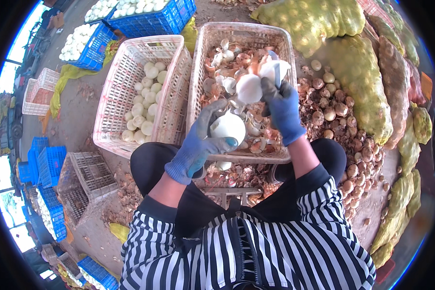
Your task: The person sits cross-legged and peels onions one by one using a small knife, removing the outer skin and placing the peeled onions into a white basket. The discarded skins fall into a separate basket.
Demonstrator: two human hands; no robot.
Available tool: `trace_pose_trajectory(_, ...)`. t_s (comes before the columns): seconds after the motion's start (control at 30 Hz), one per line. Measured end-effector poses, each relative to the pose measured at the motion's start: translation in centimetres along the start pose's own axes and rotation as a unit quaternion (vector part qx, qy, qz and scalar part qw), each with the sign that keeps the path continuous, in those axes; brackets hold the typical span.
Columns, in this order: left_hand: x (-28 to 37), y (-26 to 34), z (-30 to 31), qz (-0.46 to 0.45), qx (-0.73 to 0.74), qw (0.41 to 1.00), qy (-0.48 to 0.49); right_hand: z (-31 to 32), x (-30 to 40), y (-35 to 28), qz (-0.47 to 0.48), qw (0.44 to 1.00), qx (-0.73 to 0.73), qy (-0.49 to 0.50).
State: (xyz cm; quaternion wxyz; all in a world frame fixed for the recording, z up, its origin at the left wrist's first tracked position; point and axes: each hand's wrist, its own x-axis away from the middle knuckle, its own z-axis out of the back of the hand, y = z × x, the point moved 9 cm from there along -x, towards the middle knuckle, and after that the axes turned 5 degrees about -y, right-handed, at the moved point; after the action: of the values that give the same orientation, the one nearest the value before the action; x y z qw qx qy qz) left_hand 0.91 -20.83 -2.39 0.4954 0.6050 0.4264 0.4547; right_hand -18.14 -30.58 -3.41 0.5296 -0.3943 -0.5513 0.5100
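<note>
In my left hand (203,145), gloved in blue and grey, a white peeled onion (229,127) rests between thumb and fingers. My right hand (281,105), in a matching glove, is closed around what looks like a small knife (277,75); its handle is hidden by the fingers. Blurred white onion layers (249,88) are beside the blade and right fingers, above the held onion. Both hands are over a plastic crate (243,25) of onion skins (252,128). To its left, a pink-white crate (107,94) contains peeled onions (145,105).
Unpeeled onions (351,170) lie heaped on the floor at the right, beside full mesh sacks (362,83). Blue crates of peeled onions (156,18) stand at the upper left. An empty-looking crate (94,174) is tipped at the left. Loose skins surround my feet.
</note>
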Motion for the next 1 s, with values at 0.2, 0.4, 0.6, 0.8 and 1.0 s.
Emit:
trace_pose_trajectory(0.2,0.1,1.0,0.9,-0.081,-0.217,0.972,0.042,-1.5,1.4,-0.1,0.212,0.922,0.324,-0.001)
trace_pose_trajectory(0.4,1.2,3.1,3.1,-0.208,-0.323,0.918,0.1,-2.7,2.1,3.2,0.055,0.893,0.432,-0.113)
trace_pose_trajectory(0.6,3.0,8.9,8.4,-0.155,-0.597,0.695,0.37,-0.5,2.5,2.5,0.065,0.947,0.305,-0.078)
trace_pose_trajectory(0.8,-0.9,1.0,5.6,-0.138,-0.347,0.917,0.14,-3.8,5.8,0.8,0.059,0.949,0.229,-0.209)
trace_pose_trajectory(1.0,-3.8,-2.5,2.1,0.001,-0.058,0.997,0.052,0.1,9.6,-3.8,0.131,0.924,0.263,-0.246)
